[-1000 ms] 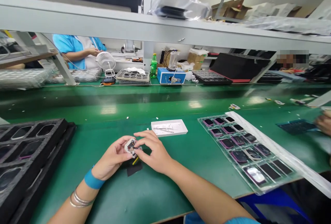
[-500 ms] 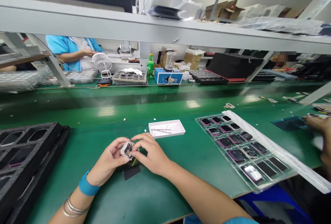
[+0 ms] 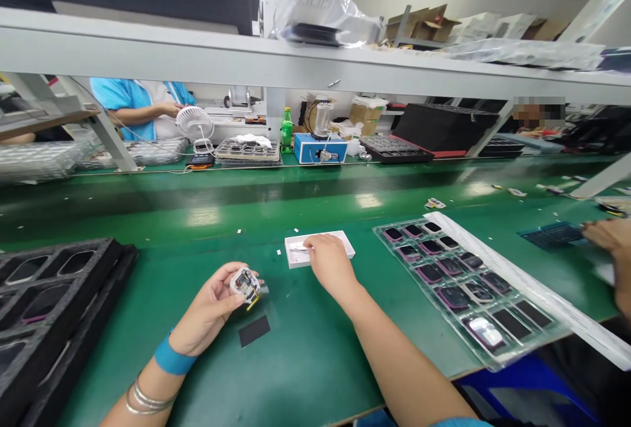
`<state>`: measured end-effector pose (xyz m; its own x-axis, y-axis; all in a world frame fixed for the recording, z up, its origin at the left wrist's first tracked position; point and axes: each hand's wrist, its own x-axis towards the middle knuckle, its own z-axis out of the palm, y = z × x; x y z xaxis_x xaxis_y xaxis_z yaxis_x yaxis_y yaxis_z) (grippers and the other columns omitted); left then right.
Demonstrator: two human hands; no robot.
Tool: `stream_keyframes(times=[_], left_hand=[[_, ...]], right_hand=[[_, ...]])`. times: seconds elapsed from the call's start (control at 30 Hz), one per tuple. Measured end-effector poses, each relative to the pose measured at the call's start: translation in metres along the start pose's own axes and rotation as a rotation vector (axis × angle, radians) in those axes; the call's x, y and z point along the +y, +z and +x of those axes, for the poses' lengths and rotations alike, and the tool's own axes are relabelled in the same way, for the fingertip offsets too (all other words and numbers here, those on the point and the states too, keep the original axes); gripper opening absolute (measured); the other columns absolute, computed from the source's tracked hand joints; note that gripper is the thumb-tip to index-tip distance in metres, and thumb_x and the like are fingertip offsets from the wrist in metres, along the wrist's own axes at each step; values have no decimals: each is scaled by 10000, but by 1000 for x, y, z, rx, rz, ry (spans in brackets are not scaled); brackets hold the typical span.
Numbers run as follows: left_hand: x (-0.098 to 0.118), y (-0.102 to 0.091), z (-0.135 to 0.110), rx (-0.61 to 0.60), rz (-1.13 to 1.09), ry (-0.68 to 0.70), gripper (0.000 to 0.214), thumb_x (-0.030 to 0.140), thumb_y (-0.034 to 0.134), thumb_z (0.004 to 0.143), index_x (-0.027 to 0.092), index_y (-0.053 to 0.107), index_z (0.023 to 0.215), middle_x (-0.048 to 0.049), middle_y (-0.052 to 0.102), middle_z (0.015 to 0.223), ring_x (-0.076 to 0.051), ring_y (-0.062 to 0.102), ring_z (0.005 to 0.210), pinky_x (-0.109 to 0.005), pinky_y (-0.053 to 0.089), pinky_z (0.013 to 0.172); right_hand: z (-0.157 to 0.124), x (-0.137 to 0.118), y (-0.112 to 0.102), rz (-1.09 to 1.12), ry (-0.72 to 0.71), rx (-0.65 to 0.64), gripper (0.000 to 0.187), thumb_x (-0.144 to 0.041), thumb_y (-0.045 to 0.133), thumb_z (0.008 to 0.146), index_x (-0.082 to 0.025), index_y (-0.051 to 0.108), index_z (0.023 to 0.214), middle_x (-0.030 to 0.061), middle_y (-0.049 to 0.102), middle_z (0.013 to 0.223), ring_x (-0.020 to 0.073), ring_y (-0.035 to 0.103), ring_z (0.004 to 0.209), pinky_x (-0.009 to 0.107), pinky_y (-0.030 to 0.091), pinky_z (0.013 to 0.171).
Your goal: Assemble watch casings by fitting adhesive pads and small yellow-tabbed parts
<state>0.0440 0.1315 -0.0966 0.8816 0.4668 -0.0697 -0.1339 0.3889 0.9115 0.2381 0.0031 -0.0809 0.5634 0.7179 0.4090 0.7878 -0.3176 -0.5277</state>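
Observation:
My left hand (image 3: 213, 305) is closed round a small white watch-like case (image 3: 245, 283) with exposed electronics and a yellow strip hanging from it, held just above the green mat. A small black square pad (image 3: 254, 330) lies on the mat below it. My right hand (image 3: 329, 261) is stretched forward over a shallow white tray (image 3: 340, 240) that holds small parts. Its fingers curl down into the tray, and what they touch is hidden.
A clear blister tray (image 3: 497, 348) of dark watch screens lies to the right, beside a long white strip (image 3: 532, 289). Black foam trays (image 3: 29, 322) sit at the left. Another person's hands (image 3: 611, 243) work at the far right. A conveyor runs across the middle, with a fan and a blue box beyond.
My right hand left the case and reached forward to the white tray. My left hand still holds the case, in almost the same place.

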Motion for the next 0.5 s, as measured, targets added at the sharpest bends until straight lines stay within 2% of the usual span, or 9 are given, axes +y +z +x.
stream_keyframes(times=[0.07, 0.2, 0.33, 0.5], left_hand=[[0, 1, 0, -2, -2, 0, 428, 199, 767, 633, 194, 588, 1023, -81, 656, 1019, -213, 612, 933, -300, 465, 830], [-2, 1, 1, -16, -3, 16, 427, 191, 779, 615, 193, 601, 1003, -72, 661, 983, -184, 614, 870, -277, 475, 790], [-2, 1, 1, -29, -6, 29, 423, 190, 792, 595, 204, 614, 979, -60, 664, 977, -170, 608, 861, -259, 476, 781], [-1, 3, -1, -16, 12, 49, 413, 180, 795, 587, 210, 630, 964, -41, 662, 941, -157, 602, 840, -238, 476, 754]], right_hand=[[-1, -4, 2, 131, -14, -46, 176, -56, 540, 754, -197, 640, 782, 55, 681, 847, 211, 606, 850, 390, 427, 852], [-22, -38, 16, 558, -11, -175, 99, -198, 556, 782, -209, 655, 787, -11, 689, 787, 143, 637, 749, 261, 489, 719], [-34, -56, 25, 591, 32, -109, 79, -175, 577, 741, -196, 652, 730, -9, 687, 740, 137, 635, 701, 247, 483, 689], [-34, -50, 27, 613, 33, -74, 74, -171, 588, 729, -200, 655, 714, -3, 692, 734, 149, 641, 707, 255, 493, 685]])
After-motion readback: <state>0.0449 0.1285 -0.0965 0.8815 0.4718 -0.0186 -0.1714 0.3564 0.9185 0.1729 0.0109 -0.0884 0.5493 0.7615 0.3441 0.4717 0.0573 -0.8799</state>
